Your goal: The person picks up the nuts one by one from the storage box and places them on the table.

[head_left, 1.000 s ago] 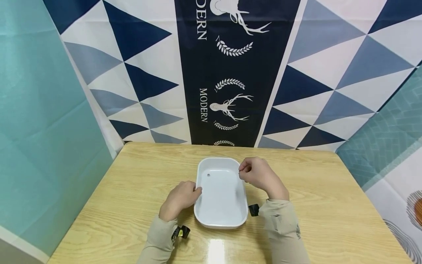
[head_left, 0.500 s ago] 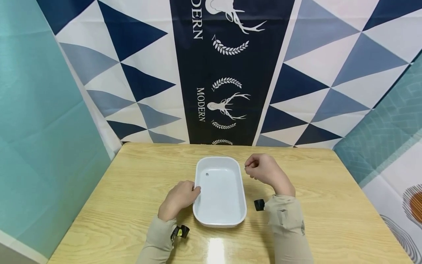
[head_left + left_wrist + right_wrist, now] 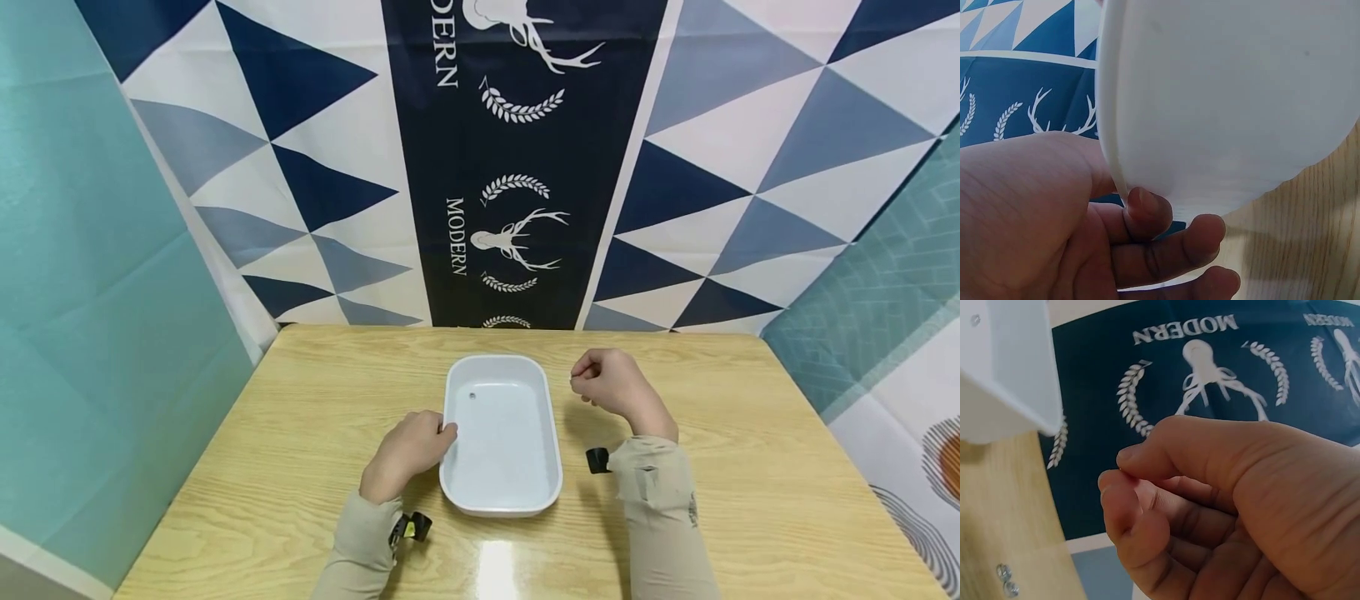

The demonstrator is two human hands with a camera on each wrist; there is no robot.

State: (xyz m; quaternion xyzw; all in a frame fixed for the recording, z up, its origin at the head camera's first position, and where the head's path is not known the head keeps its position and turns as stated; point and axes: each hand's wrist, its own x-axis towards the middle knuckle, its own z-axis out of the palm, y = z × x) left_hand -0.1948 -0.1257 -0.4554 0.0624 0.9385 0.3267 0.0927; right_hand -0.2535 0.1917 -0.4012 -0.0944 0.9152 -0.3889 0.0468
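Note:
A white rectangular tray stands on the table, and one small round grey metal-looking piece lies in its far left part. My left hand grips the tray's left rim, thumb over the edge; in the left wrist view its fingers curl under the outer wall. To the right of the tray, apart from it, my right hand hovers with thumb and forefinger pinched together. A tiny glint shows between those fingertips; what kind of thing it is cannot be made out.
Two small shiny metal-looking pieces lie on the wooden table in the right wrist view. A patterned cloth hangs behind the table's back edge. Black cameras sit at both wrists.
My right hand has moved from the tray's right rim outward to the right, fingertips still pinched. The left hand keeps its hold, and the tray has stayed in place.

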